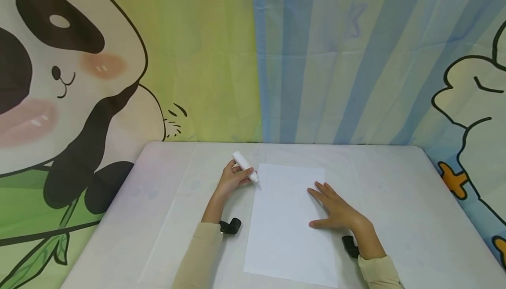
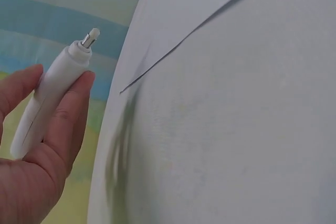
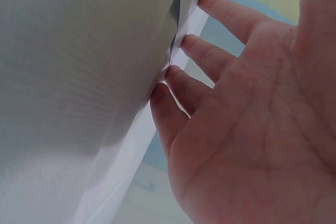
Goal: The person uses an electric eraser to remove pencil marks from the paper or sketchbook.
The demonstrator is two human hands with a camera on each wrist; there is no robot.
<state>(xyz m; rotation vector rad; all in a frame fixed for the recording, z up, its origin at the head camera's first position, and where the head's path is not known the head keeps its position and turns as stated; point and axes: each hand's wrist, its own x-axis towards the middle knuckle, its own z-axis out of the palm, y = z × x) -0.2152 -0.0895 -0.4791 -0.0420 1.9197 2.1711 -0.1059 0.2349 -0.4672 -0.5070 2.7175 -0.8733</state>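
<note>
My left hand (image 1: 232,180) holds a thick white electric eraser (image 1: 243,164) between thumb and fingers. In the left wrist view the electric eraser (image 2: 55,90) shows a metal collar with a small white tip, and the tip appears raised off the surface. From the head view that tip is by the upper left edge of a blank white sheet of paper (image 1: 290,223). My right hand (image 1: 337,212) is spread over the sheet's right edge. Its fingertips (image 3: 160,88) rest on the paper and table at that edge, with nothing gripped.
A white-covered table (image 1: 395,210) carries the sheet. Behind it hangs a printed curtain (image 1: 213,60) with a panda at the left and a cartoon figure at the right. Small black wrist cameras sit on both wrists, the left one (image 1: 231,226) just above the table.
</note>
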